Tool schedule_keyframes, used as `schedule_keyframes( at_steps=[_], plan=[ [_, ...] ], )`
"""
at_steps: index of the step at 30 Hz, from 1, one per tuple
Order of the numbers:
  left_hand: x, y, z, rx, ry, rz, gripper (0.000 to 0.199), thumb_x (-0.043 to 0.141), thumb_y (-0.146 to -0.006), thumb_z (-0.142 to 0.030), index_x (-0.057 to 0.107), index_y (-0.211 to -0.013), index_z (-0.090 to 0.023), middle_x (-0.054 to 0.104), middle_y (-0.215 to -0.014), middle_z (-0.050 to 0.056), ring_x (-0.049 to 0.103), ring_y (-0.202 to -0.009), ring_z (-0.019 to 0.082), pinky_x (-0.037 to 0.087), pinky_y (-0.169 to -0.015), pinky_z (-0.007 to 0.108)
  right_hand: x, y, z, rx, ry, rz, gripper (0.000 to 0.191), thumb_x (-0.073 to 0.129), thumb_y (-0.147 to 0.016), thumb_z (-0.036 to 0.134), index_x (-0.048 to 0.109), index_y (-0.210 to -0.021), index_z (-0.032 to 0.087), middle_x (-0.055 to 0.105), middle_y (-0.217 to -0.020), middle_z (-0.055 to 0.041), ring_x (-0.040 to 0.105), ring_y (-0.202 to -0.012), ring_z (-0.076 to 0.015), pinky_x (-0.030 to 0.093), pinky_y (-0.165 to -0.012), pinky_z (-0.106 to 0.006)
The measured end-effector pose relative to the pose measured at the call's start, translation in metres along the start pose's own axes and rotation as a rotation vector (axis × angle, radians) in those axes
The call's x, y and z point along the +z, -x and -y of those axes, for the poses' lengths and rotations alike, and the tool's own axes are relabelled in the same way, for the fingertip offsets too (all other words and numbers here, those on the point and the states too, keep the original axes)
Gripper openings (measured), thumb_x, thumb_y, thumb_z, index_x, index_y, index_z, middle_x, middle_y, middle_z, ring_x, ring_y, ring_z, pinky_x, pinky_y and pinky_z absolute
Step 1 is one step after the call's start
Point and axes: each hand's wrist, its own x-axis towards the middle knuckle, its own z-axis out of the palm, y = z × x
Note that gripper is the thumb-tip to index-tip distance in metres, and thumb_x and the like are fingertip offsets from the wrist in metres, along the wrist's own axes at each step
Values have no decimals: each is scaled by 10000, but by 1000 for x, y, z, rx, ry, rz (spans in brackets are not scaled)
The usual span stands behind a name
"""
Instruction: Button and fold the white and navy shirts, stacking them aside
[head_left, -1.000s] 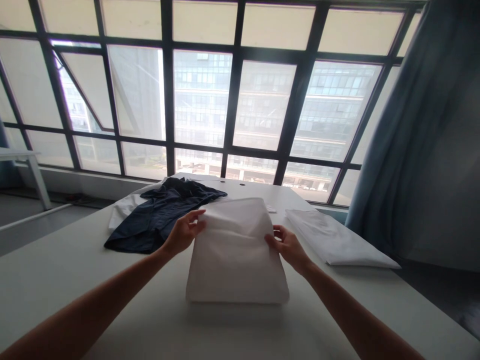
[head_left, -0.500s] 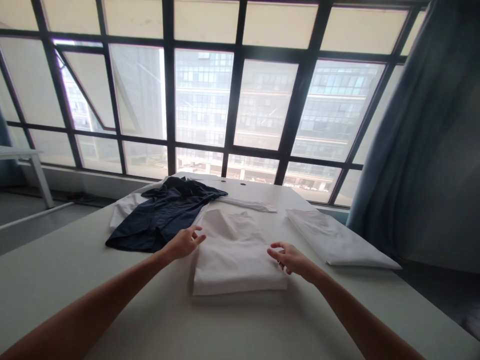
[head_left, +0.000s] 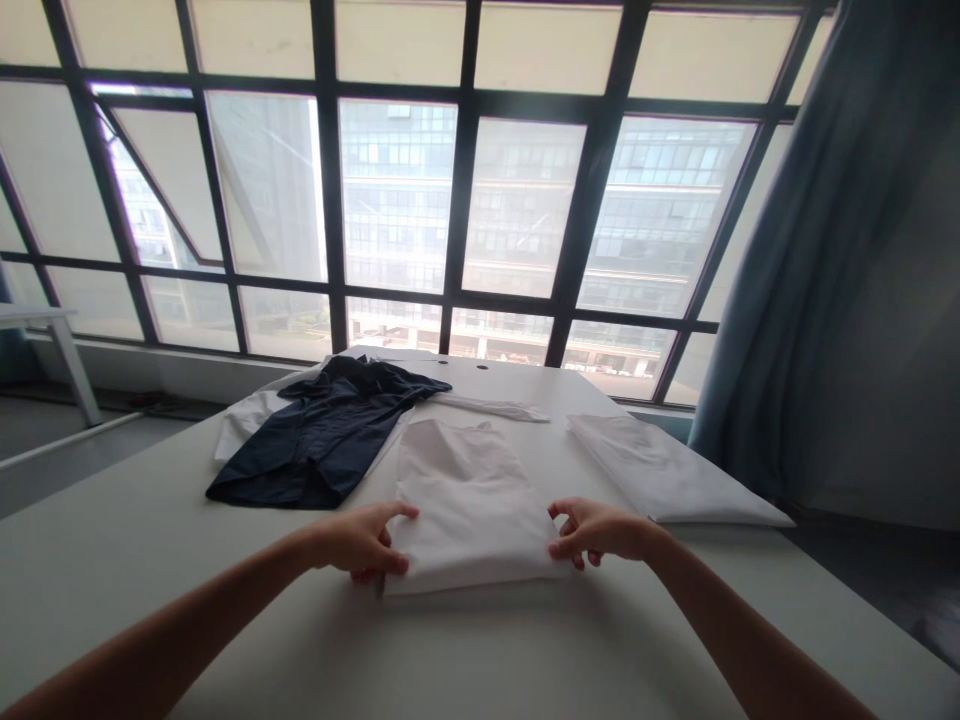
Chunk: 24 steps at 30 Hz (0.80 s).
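Note:
A folded white shirt (head_left: 469, 510) lies flat in front of me, its top layer slightly rumpled. My left hand (head_left: 360, 540) is at its near left corner, thumb on top of the cloth and the lower fingers beside or under the edge, while the index finger stretches along the side. Opposite, my right hand (head_left: 596, 530) has its thumb on the right edge with the other fingers curled. The fingers under the cloth are partly hidden.
A dark navy shirt (head_left: 322, 440) lies spread behind to the left, over white cloth (head_left: 244, 425). Another folded white cloth (head_left: 667, 470) lies to the right on the white table (head_left: 480, 660). Beyond are windows and a blue-grey curtain (head_left: 772, 300).
Both my hands have come nearer to me along the shirt's sides, to its near corners. Their thumbs now press on its edges. The view has shifted slightly.

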Motion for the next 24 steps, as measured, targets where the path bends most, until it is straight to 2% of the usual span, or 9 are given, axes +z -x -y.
schedule_keyframes(
  at_steps=[3, 5, 9, 12, 14, 16, 18, 21, 24],
  plan=[
    [4, -6, 4, 1, -8, -36, 922, 797, -619, -347, 387, -1421, -147, 553, -608, -82, 455, -414, 81, 321, -388, 178, 4, -5, 1, 22, 76, -20, 590, 814, -645, 381, 544, -1112, 142, 605, -722, 24, 487, -515, -60, 370, -471, -176],
    [4, -5, 5, -6, -29, -64, 911, 809, -604, -340, 416, -1407, -162, 586, -644, -66, 522, -450, 102, 360, -418, 184, 6, -6, 4, 48, 178, -39, 511, 784, -690, 343, 561, -1106, 146, 590, -695, 36, 473, -494, -60, 351, -452, -177],
    [4, 4, -3, 12, -228, -134, 803, 799, -652, -321, 493, -1378, -166, 663, -668, -13, 664, -597, 197, 473, -546, 243, 13, 3, 13, 87, 381, -129, 467, 764, -724, 279, 581, -1135, 153, 666, -777, -18, 625, -637, -136, 453, -574, -218],
    [15, 6, -18, 173, -546, -434, 389, 705, -796, -371, 692, -1129, -170, 703, -718, 58, 699, -770, 259, 516, -697, 315, 30, 7, 23, 18, 601, -494, 457, 697, -792, 247, 570, -1219, 142, 706, -977, -120, 672, -918, -250, 494, -785, -320],
    [28, 0, -25, 430, -696, -597, 320, 563, -916, -423, 726, -1048, -182, 732, -919, 112, 672, -968, 271, 504, -852, 358, 51, 2, 32, -176, 693, -779, 426, 587, -884, 275, 546, -1287, 142, 671, -1148, -167, 616, -1089, -286, 460, -914, -381],
    [41, -14, -26, 687, -764, -561, 423, 432, -982, -450, 658, -1226, -188, 665, -1228, 136, 569, -1198, 271, 418, -1032, 407, 74, -11, 37, -430, 716, -879, 434, 484, -948, 344, 525, -1335, 152, 595, -1311, -175, 534, -1223, -290, 392, -1033, -417],
    [51, -29, -19, 801, -787, -442, 523, 362, -1002, -468, 488, -1425, -187, 482, -1467, 129, 404, -1375, 268, 275, -1155, 448, 92, -28, 37, -582, 748, -819, 491, 428, -966, 406, 495, -1387, 164, 505, -1433, -157, 429, -1339, -287, 276, -1137, -447],
    [53, -47, -1, 716, -768, -328, 603, 301, -1012, -498, 308, -1530, -191, 271, -1583, 112, 215, -1473, 266, 150, -1201, 469, 101, -46, 26, -515, 784, -708, 614, 356, -971, 484, 383, -1485, 148, 357, -1547, -142, 265, -1447, -283, 112, -1193, -496],
    [45, -52, 12, 633, -758, -252, 644, 290, -1005, -534, 238, -1553, -201, 195, -1602, 100, 138, -1489, 273, 94, -1207, 469, 90, -50, 12, -355, 781, -643, 751, 287, -960, 584, 240, -1546, 115, 206, -1605, -133, 143, -1487, -280, 15, -1192, -524]
  ],
)
